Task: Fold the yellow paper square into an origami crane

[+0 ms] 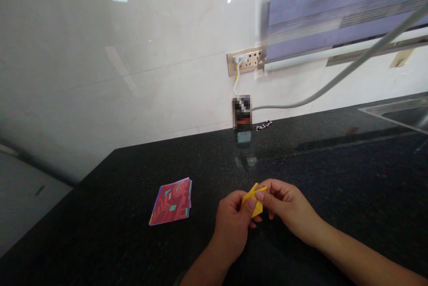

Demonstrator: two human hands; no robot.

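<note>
One folded yellow paper is pinched between thumb and fingers of both the left hand and the right hand, above a dark table. Likely light and easily creased, it suits a gentle grip along its folded edges. Printed sheets lie to the left.

Soft light leaves the black speckled stone counter dim; glare patches the glossy white tiled wall; pixelation masks a small dark rectangular object.
</note>
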